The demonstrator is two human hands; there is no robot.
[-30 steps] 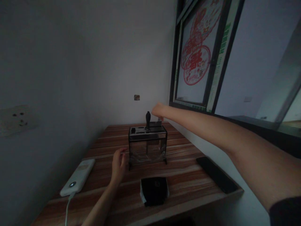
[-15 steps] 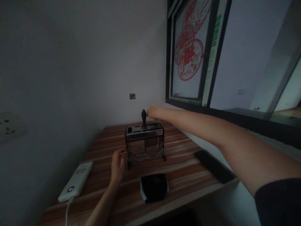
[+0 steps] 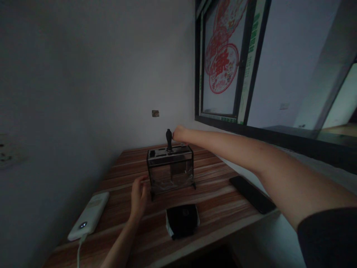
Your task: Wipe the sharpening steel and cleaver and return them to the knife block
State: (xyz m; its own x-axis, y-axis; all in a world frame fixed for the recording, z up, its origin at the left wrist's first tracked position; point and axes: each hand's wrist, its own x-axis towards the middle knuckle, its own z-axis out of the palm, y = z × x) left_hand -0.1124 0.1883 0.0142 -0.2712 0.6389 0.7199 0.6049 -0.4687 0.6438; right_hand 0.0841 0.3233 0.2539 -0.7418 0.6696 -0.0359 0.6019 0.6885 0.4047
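Note:
A clear knife holder point(image 3: 170, 171) with a dark metal frame and slotted top stands on the wooden table point(image 3: 212, 208). One dark knife handle point(image 3: 169, 139) sticks up from a slot. My right hand point(image 3: 180, 133) reaches over the holder's top right, fingers curled down on something pale that I cannot make out, just beside that handle. My left hand point(image 3: 139, 195) rests on the table at the holder's lower left corner, fingers loosely apart, touching or nearly touching the frame.
A white power bank point(image 3: 88, 215) with a cable lies at the left. A black pouch point(image 3: 182, 220) sits near the front edge and a black phone point(image 3: 252, 194) at the right edge. A wall stands behind, a window with a red paper-cut at the right.
My right hand has dropped lower, onto the holder's top next to the dark handle. The left hand stays by the holder's corner. The view has shifted slightly.

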